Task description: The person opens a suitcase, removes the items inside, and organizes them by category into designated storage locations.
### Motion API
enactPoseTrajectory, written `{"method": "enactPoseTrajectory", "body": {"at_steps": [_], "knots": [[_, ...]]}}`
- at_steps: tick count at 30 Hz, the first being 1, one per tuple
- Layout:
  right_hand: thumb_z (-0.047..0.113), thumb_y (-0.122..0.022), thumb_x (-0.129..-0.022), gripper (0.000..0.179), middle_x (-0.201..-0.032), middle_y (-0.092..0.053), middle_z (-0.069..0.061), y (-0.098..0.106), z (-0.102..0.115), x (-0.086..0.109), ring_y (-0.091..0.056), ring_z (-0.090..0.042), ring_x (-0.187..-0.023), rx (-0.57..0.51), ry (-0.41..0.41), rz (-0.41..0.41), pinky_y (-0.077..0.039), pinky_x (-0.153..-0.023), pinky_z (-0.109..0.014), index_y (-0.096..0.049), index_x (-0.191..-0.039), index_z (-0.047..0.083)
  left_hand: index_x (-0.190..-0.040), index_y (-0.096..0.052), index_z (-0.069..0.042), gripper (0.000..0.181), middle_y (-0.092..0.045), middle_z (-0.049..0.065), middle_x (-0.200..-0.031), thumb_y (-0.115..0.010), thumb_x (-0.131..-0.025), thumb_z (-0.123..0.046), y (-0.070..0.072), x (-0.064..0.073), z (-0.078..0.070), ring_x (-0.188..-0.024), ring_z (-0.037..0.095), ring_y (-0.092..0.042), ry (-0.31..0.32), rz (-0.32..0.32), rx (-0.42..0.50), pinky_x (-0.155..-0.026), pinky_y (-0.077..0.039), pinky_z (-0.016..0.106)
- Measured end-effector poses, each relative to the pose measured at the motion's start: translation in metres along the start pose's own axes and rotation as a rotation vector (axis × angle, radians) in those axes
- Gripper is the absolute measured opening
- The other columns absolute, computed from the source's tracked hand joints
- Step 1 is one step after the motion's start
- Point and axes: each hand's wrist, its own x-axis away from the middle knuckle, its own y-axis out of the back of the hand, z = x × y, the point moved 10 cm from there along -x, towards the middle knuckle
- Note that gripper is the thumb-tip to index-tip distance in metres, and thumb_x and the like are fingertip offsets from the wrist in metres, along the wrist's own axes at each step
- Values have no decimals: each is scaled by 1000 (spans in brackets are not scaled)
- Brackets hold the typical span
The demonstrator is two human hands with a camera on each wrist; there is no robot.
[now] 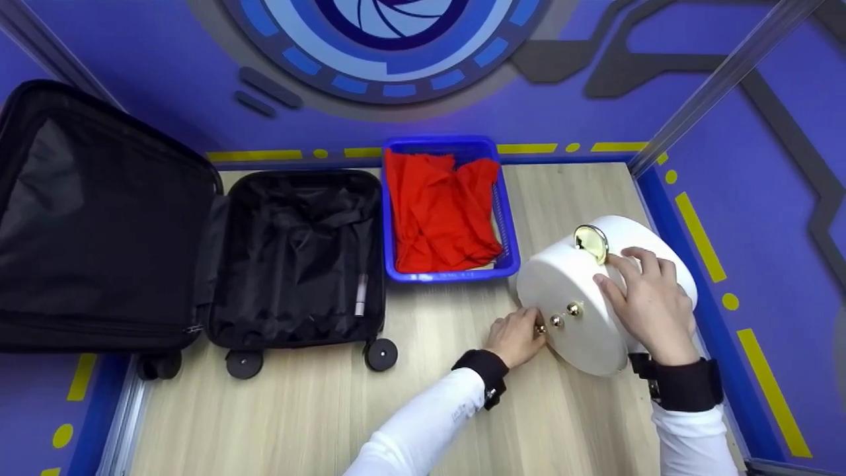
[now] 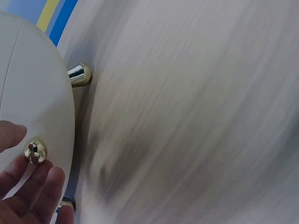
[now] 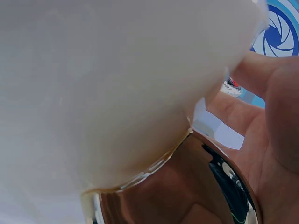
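Observation:
A white rounded cabinet (image 1: 576, 340) with a column of gold knobs (image 1: 574, 309) stands at the right of the wooden floor. My left hand (image 1: 514, 337) is at its lower left, fingertips against the underside of the lowest gold knob (image 2: 35, 151); the thumb sits a little above that knob, apart from it. Short gold feet (image 2: 79, 75) show along the cabinet's bottom edge. On its upper side my right hand (image 1: 651, 304) rests with spread fingers, the index fingertip beside a curved gold handle (image 1: 591, 242). This shiny handle (image 3: 173, 186) fills the lower part of the right wrist view.
A blue basket (image 1: 456, 277) holding red cloth stands at the back, left of the cabinet. Further left lies an open black suitcase (image 1: 297, 258), its lid (image 1: 99, 231) leaning back. Purple walls with yellow markings (image 1: 700, 237) bound the back and right side.

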Motion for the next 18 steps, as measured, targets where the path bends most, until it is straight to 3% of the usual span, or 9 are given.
{"method": "enactPoseTrajectory", "body": {"at_steps": [6,18], "knots": [[33,-70,-100,37,-138,-56,-22,0,1,-1,-48,-53,-122,3,1,-1,-48,-65,-70,-70,-128,10,-99,-64,-22,16,-69,-10,-93,-76,-92,-30,0,-4,3,-86,11,-70,17,-28,-5,-69,-53,31],[32,-71,-99,37,-137,-57,-23,0,1,-1,-49,-54,-121,-6,7,-12,-47,-65,-69,-70,-127,9,-100,-62,-22,16,-64,-12,-91,-75,-92,-24,-6,-1,6,-79,10,-67,30,-41,78,-64,-50,30]]}}
